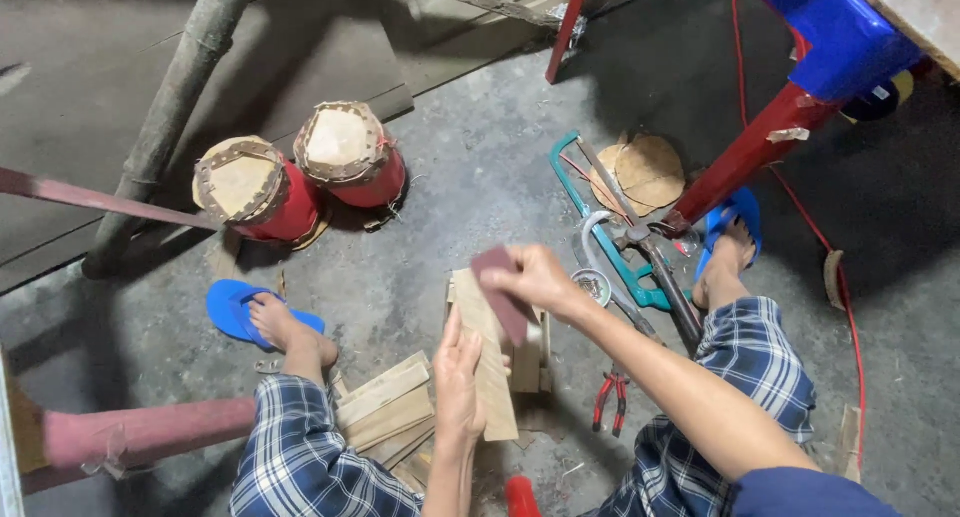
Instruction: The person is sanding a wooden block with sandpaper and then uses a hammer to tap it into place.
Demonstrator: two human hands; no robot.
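Looking down between my knees, I see my left hand [458,377] lying flat, fingers together, pressed against the near left edge of a thin wooden slat [487,352] that leans across a small wooden block [530,362] on the concrete floor [480,177]. My right hand [535,277] pinches a folded dark red sheet of sandpaper [503,292], thumb and fingers closed on its far end, its face laid on the slat's upper part.

I judge the slat light and stiff but thin enough to flex or split if I bear down hard mid-span, so I would steady it low on its edge, close to the block. The sandpaper looks limp and grippy; holding it folded seems best.

More slats [385,407] lie stacked at the near left. Red-handled pliers [610,397] sit just right of the block, and a teal hacksaw [610,237] lies farther right. Two red drums [300,177] stand at the far left.
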